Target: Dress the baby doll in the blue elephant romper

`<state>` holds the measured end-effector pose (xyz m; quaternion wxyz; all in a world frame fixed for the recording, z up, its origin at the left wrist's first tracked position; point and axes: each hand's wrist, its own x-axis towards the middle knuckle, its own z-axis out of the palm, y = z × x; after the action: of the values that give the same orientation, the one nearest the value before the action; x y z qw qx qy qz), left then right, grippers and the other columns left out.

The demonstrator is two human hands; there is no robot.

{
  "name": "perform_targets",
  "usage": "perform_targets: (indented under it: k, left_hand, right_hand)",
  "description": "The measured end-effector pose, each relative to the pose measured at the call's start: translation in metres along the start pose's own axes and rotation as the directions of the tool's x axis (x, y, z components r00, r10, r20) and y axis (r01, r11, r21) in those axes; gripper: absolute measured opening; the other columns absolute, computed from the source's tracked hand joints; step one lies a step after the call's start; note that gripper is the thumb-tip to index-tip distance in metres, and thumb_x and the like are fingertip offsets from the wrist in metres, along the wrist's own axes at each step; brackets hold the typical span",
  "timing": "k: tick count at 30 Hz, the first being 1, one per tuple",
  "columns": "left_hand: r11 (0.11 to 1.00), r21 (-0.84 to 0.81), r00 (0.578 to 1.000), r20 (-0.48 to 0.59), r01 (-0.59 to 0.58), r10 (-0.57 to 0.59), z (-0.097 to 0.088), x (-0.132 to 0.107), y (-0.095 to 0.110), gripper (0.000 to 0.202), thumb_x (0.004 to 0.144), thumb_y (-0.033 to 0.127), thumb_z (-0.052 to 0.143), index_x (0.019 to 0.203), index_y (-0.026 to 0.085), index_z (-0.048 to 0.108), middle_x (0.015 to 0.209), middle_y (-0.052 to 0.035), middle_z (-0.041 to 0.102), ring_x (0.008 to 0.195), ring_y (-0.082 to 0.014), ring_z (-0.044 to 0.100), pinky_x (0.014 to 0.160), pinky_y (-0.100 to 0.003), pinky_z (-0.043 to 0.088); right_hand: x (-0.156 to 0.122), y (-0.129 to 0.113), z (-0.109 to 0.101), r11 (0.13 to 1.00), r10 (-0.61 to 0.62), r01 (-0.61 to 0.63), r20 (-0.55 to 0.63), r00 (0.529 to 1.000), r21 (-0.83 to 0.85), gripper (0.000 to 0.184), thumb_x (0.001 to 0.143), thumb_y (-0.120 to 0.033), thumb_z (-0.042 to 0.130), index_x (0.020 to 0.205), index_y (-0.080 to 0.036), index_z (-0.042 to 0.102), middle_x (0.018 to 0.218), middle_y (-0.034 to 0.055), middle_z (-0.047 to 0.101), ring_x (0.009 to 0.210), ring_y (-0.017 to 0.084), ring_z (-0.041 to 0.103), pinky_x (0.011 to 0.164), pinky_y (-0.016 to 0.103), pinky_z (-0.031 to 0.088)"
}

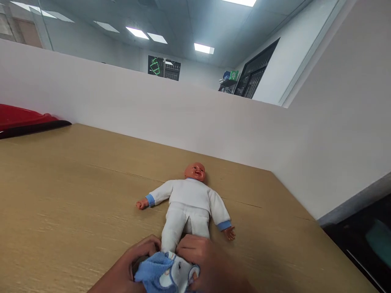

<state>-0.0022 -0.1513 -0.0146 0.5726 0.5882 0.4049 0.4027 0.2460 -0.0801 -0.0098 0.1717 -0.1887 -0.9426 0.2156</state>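
A baby doll [189, 195] in a white top with blue cuffs lies on its back, head away from me, arms spread. Its soft white legs point toward me, and the feet are hidden behind my hands and the cloth. Bunched at the leg ends is a small blue and white doll garment [180, 272]; I cannot tell which kind. My left hand [137, 260] is closed on the garment's left side, beside one lower leg. Fingers curled, my right hand [207, 260] grips its right side, over the other leg.
The doll lies on a wooden table [91, 195]. A white partition [171, 110] rises along the far edge and continues on the right. A red object with a black rim [30, 120] sits at the far left. A dark object [360, 236] stands beyond the right edge.
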Motion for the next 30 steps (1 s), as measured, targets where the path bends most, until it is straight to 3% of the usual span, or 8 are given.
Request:
perform_targets:
  k: [4,9,13,16,21,25,28,30]
  left_hand:
    - [0.989,-0.01,0.982,0.122,0.147,-0.145,-0.009,0.006,0.009,0.035,0.065,0.024,0.088,0.086,0.021,0.061,0.087,0.0046,0.06,0.083,-0.0194,0.054,0.076,-0.027,0.042]
    - [0.992,0.058,0.993,0.035,0.112,-0.114,-0.026,0.005,0.013,0.024,0.081,0.037,0.079,0.095,0.022,0.066,0.094,0.0024,0.065,0.097,-0.0257,0.059,0.09,-0.032,0.048]
    - [0.986,0.075,0.988,-0.043,0.151,-0.148,-0.029,-0.007,0.022,0.033,0.085,0.048,0.075,0.108,0.025,0.069,0.116,-0.0021,0.073,0.121,-0.034,0.06,0.109,-0.04,0.047]
    - [0.981,0.09,0.985,-0.026,0.172,-0.17,-0.027,-0.014,0.029,0.047,0.086,0.062,0.074,0.118,0.028,0.069,0.13,-0.0024,0.073,0.129,-0.0348,0.058,0.116,-0.043,0.045]
    - [0.979,0.179,0.98,0.155,0.095,-0.123,-0.036,-0.017,0.035,0.058,0.095,0.075,0.06,0.125,0.026,0.065,0.132,-0.0069,0.068,0.13,-0.0349,0.059,0.116,-0.045,0.044]
    - [0.948,0.317,0.992,0.111,0.018,-0.056,-0.026,-0.004,0.044,0.076,0.087,0.073,0.073,0.146,0.029,0.056,0.152,-0.01,0.057,0.142,-0.0385,0.047,0.124,-0.05,0.034]
    - [0.945,0.327,0.984,0.158,0.031,-0.087,0.004,0.017,0.05,0.107,0.061,0.059,0.097,0.152,0.025,0.051,0.153,-0.0116,0.057,0.14,-0.0408,0.048,0.122,-0.048,0.038]
    - [0.883,0.459,0.969,0.16,0.094,-0.187,0.027,0.032,0.053,0.093,0.057,0.048,0.1,0.138,0.023,0.062,0.138,-0.0093,0.065,0.126,-0.0386,0.057,0.114,-0.046,0.044]
  right_hand:
    - [0.015,0.006,-0.016,0.995,-0.093,0.097,0.158,0.983,-0.018,0.036,0.094,-0.043,0.069,0.068,-0.021,0.058,0.071,-0.0028,0.064,0.07,0.015,0.061,0.065,0.027,0.043]
    - [0.018,-0.026,-0.039,0.906,0.234,-0.233,0.04,0.971,0.352,0.05,0.081,-0.071,0.081,0.092,-0.022,0.076,0.088,-0.0019,0.073,0.083,0.02,0.067,0.078,0.028,0.051]
    - [-0.007,-0.055,-0.047,0.712,0.581,-0.56,0.091,0.808,0.425,0.068,0.078,-0.047,0.09,0.139,-0.03,0.067,0.135,0.0057,0.071,0.121,0.031,0.066,0.103,0.039,0.051]
    - [-0.033,-0.064,-0.048,0.591,0.723,-0.721,0.159,0.673,0.363,0.053,0.085,-0.047,0.08,0.133,-0.026,0.072,0.129,0.0087,0.074,0.118,0.034,0.067,0.103,0.044,0.051]
    - [-0.059,-0.064,-0.044,0.555,0.702,-0.658,0.137,0.699,0.51,0.04,0.09,-0.048,0.072,0.123,-0.025,0.077,0.121,0.0043,0.076,0.117,0.031,0.067,0.105,0.038,0.051]
    - [-0.066,-0.058,-0.022,0.469,0.649,-0.512,0.113,0.753,0.72,0.064,0.095,-0.066,0.064,0.145,-0.025,0.065,0.143,0.0064,0.071,0.134,0.031,0.064,0.114,0.038,0.05]
    - [-0.067,-0.053,-0.005,0.42,0.758,-0.565,0.067,0.648,0.71,0.085,0.092,-0.077,0.062,0.157,-0.023,0.054,0.163,0.0094,0.055,0.152,0.033,0.049,0.128,0.043,0.037]
    - [-0.067,-0.052,0.002,0.39,0.835,-0.63,0.031,0.55,0.671,0.089,0.09,-0.079,0.061,0.156,-0.02,0.055,0.166,0.0118,0.05,0.155,0.035,0.044,0.131,0.049,0.032]
